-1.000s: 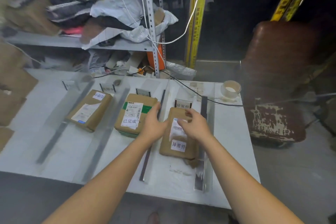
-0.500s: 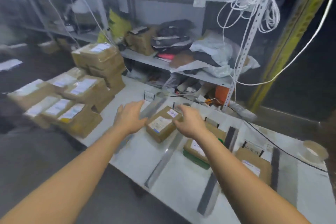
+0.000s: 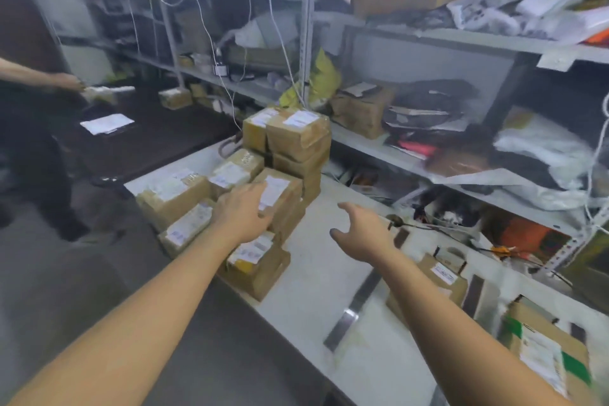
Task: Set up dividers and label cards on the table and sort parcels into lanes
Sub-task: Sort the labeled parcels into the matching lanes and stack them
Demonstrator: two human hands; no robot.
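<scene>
A pile of brown parcels [image 3: 286, 142] with white labels stands at the left end of the white table [image 3: 316, 277]. My left hand [image 3: 244, 211] lies flat on the top of one parcel [image 3: 280, 188] in that pile, fingers spread. My right hand [image 3: 362, 227] hovers open over the table just right of the pile, holding nothing. To the right, dark metal dividers [image 3: 356, 303] form lanes. One sorted parcel [image 3: 438, 280] lies in a lane, and another with a green stripe [image 3: 547, 346] lies further right. A label card [image 3: 451, 257] stands behind the first.
Metal shelves [image 3: 428, 39] crowded with boxes, bags and cables run behind the table. A black cable [image 3: 445, 231] trails across the table's back edge. Another person's arm [image 3: 39, 76] reaches over a dark table [image 3: 138, 138] at the left. Grey floor lies in front.
My view has swung left from the lanes to the parcel pile. Both hands left the sorted parcel and moved left; my left hand now rests on a parcel in the pile.
</scene>
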